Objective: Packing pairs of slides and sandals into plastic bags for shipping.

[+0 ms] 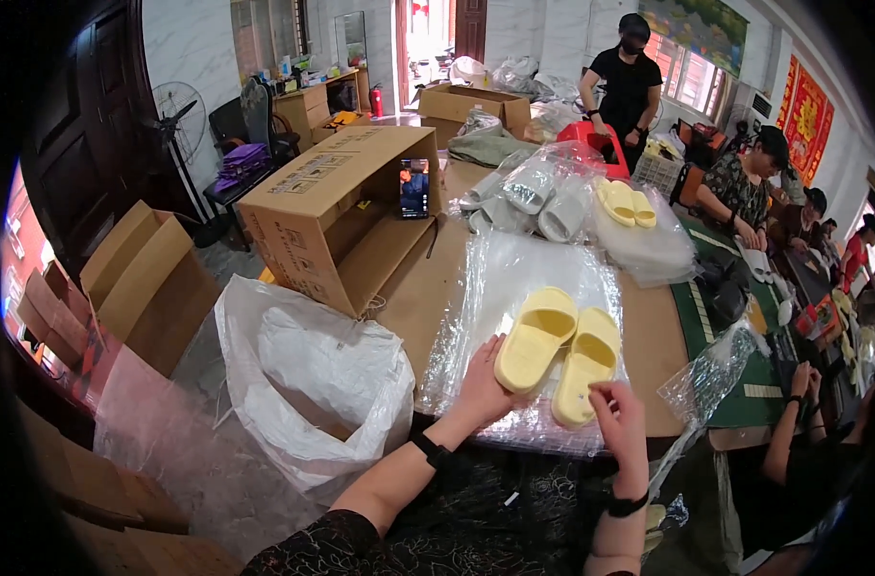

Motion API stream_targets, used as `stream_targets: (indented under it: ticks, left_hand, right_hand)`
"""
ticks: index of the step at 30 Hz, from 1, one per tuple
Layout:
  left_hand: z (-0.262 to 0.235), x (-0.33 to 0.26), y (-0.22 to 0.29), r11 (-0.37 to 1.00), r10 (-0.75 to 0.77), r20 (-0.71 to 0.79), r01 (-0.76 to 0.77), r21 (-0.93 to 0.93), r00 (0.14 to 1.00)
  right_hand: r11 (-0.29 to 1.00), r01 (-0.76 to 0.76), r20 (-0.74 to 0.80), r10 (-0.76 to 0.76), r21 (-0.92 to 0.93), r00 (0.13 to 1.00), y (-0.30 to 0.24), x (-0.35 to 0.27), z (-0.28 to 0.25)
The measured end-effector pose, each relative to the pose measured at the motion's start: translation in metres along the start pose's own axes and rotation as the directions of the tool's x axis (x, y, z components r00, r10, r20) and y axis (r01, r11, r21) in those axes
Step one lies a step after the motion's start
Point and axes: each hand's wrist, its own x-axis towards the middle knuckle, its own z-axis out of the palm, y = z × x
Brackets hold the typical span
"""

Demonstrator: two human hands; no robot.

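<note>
Two pale yellow slide slippers, a left one and a right one, lie side by side over a stack of clear plastic bags at the table's front edge. My left hand grips the left slipper along its outer side, with some fingers hidden beneath it. At the heel of the right slipper is my right hand, its fingers curled and the thumb and forefinger pinched together. Whatever the pinch holds, if anything, is too small to make out. A small pale spot shows on that slipper's footbed.
An open cardboard box with a phone stands left on the table. Bagged grey slippers and another yellow pair lie farther back. A white sack stands left of my arm. Several people work around the green-topped table.
</note>
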Motion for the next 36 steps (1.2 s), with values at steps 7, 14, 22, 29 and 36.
stream_targets:
  ticks: [7, 14, 22, 29, 36]
  left_hand:
    - [-0.002, 0.002, 0.004, 0.993, 0.088, -0.033, -0.085, 0.084, 0.996]
    - [-0.002, 0.000, 0.003, 0.987, 0.087, -0.061, -0.078, 0.141, 0.994]
    - [-0.005, -0.001, 0.008, 0.970, 0.037, 0.023, -0.041, 0.241, 0.999]
    - [-0.007, -0.001, 0.010, 0.963, 0.058, 0.037, -0.066, 0.261, 0.998]
    - [-0.007, -0.003, 0.007, 0.964, 0.093, 0.005, -0.091, 0.248, 0.996]
  right_hand:
    - [0.866, -0.124, 0.083, 0.187, -0.485, 0.979, 0.043, 0.062, 0.032]
    - [0.846, -0.028, 0.089, 0.089, -0.532, 0.992, 0.038, 0.095, 0.067]
    - [0.842, -0.077, 0.021, 0.104, -0.534, 0.994, 0.055, 0.101, 0.090]
    - [0.860, -0.040, -0.121, -0.026, -0.509, 0.992, 0.071, 0.094, 0.096]
    - [0.858, -0.015, -0.172, -0.085, -0.513, 0.981, 0.082, 0.091, 0.100]
